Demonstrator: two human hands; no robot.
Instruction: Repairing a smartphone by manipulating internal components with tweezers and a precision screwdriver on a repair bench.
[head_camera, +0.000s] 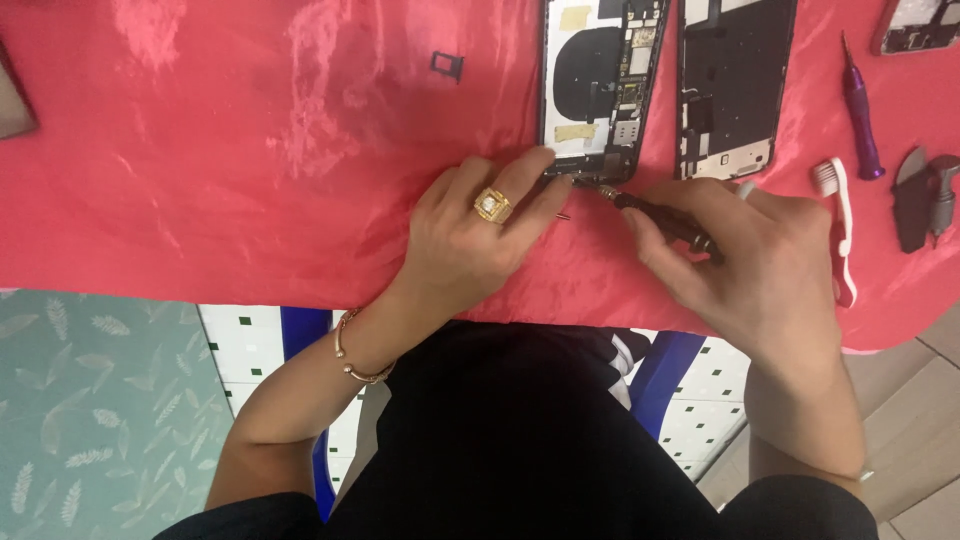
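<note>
Our left hand (470, 235) pinched the lower edge of the opened black phone chassis (600, 85), lying lengthwise toward twelve o'clock; our right hand (750, 255), at three o'clock, gripped a dark slim screwdriver (660, 215).

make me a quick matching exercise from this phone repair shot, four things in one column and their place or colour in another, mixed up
Things:
1. opened phone body
2. purple screwdriver
3. toothbrush
4. small black tray frame

Places or colours:
A. lies alone on the red cloth, left of the phones
B. white handle, just right of the right hand
C. lower edge under the left hand fingertips
D. slim tool near the right edge, above the toothbrush

Pairs: 1-C, 2-D, 3-B, 4-A
</note>
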